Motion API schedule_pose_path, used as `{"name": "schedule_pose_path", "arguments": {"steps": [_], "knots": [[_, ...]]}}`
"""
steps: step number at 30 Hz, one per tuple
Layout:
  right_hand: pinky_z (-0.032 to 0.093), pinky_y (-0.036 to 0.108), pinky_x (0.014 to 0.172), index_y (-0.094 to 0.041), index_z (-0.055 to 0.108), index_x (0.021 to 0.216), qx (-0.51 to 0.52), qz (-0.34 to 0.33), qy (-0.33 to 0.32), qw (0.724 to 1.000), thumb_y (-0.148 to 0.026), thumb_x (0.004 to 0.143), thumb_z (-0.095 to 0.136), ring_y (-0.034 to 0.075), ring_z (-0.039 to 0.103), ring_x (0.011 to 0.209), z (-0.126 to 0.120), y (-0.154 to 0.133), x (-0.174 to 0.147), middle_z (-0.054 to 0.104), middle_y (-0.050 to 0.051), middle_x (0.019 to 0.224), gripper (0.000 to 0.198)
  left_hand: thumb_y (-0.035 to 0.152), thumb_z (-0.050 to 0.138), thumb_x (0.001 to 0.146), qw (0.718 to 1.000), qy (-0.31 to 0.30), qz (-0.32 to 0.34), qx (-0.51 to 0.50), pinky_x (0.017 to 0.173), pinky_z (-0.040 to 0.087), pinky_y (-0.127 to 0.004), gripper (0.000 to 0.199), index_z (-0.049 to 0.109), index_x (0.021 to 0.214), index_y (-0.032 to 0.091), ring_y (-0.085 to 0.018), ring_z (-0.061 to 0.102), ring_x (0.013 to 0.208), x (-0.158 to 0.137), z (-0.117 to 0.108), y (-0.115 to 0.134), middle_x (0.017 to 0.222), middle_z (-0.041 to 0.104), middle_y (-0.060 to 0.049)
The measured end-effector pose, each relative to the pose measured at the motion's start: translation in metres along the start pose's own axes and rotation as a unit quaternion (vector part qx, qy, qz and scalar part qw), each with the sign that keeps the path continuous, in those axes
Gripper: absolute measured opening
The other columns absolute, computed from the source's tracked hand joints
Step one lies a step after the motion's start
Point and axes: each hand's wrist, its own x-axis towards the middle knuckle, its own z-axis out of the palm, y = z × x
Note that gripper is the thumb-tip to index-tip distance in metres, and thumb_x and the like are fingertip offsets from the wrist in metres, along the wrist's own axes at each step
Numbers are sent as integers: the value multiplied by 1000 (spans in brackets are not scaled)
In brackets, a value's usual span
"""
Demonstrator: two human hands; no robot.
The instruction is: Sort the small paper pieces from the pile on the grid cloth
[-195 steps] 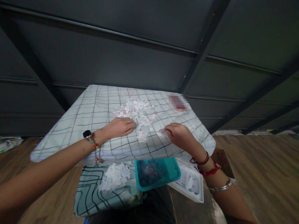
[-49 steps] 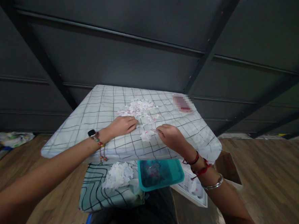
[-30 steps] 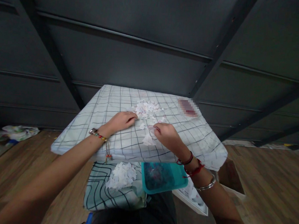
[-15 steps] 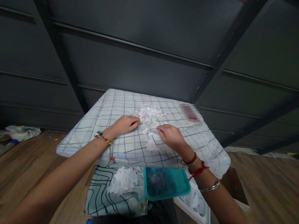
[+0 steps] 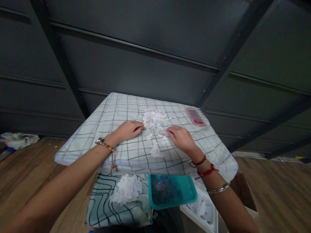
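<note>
A loose pile of small white paper pieces point(image 5: 155, 117) lies on the checked cloth of the table point(image 5: 119, 107). My left hand point(image 5: 130, 129) rests at the near left edge of this pile, fingers curled together; what they pinch, if anything, is hidden. My right hand point(image 5: 181, 138) is closed on a small, flat, clear pinkish piece point(image 5: 164, 133), held low over the cloth. Just below and left of that hand lie a few separate paper scraps point(image 5: 165, 141) and a small fan of white strips point(image 5: 156, 151).
Below the table's near edge, a second paper heap point(image 5: 128, 189) lies on a patterned cloth point(image 5: 100, 204). Beside it are a teal tray point(image 5: 191, 196) with dark contents and a white box point(image 5: 212, 223) holding papers. A blurred-out flat object point(image 5: 196, 116) lies at the table's far right.
My right hand has moved slightly right, and the clear pinkish piece at its fingertips shows more plainly. My left hand stays by the pile. The view has shifted a little.
</note>
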Motion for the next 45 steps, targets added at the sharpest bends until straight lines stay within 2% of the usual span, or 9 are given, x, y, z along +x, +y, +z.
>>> {"name": "schedule_pose_path", "arguments": {"steps": [4,8,13,24,32,39,43,45], "knots": [[38,23,77,-18,62,96,-30,11,-16,999,-24,90,37,16,56,91,7,1,4,64,6,91,27,21,36,85,1000,-1,-5,-6,70,44,-26,26,61,88,16,-15,59,74,0,0,0,83,64,-4],[37,23,76,-18,61,98,-34,17,-4,999,-25,91,36,16,55,91,6,2,-3,64,6,92,27,20,36,84,1000,-3,1,-8,72,44,-26,26,61,91,16,-15,59,76,1,1,-1,85,65,-4],[37,23,75,-18,61,96,-44,-2,-11,999,-30,92,34,16,55,90,5,3,-6,64,6,92,30,21,36,84,1000,-2,0,-8,71,45,-26,26,61,91,16,-15,60,77,1,1,-2,86,65,-4],[37,23,69,-15,62,85,-66,0,-4,998,-21,88,39,16,55,81,0,3,-35,64,7,81,23,21,35,84,1000,-1,-1,-11,74,45,-27,28,61,91,15,-16,60,79,0,0,-1,88,65,-5],[37,25,62,-13,61,77,-85,56,2,995,-17,85,38,17,56,71,-3,-1,-45,63,10,72,25,22,36,84,1000,-3,-4,-2,74,45,-27,27,61,91,16,-16,60,78,1,2,-2,87,65,-5],[39,25,67,-13,62,84,-60,78,31,995,-15,82,40,18,57,76,-10,7,-44,65,9,80,22,23,35,85,1000,-5,-3,6,73,45,-26,27,61,91,16,-16,60,76,1,4,-4,86,65,-4],[40,25,71,-13,63,87,-46,93,19,994,-16,82,42,18,58,80,-19,21,-48,66,9,84,21,24,35,85,1000,-8,-4,7,72,45,-26,27,61,91,16,-16,60,75,1,3,-3,85,65,-5],[40,25,71,-14,63,87,-33,72,2,997,-16,82,43,17,59,80,-23,28,-53,66,8,84,22,24,35,86,1000,-8,-4,7,73,45,-26,28,61,91,16,-16,60,76,1,2,-2,86,65,-5]]}}
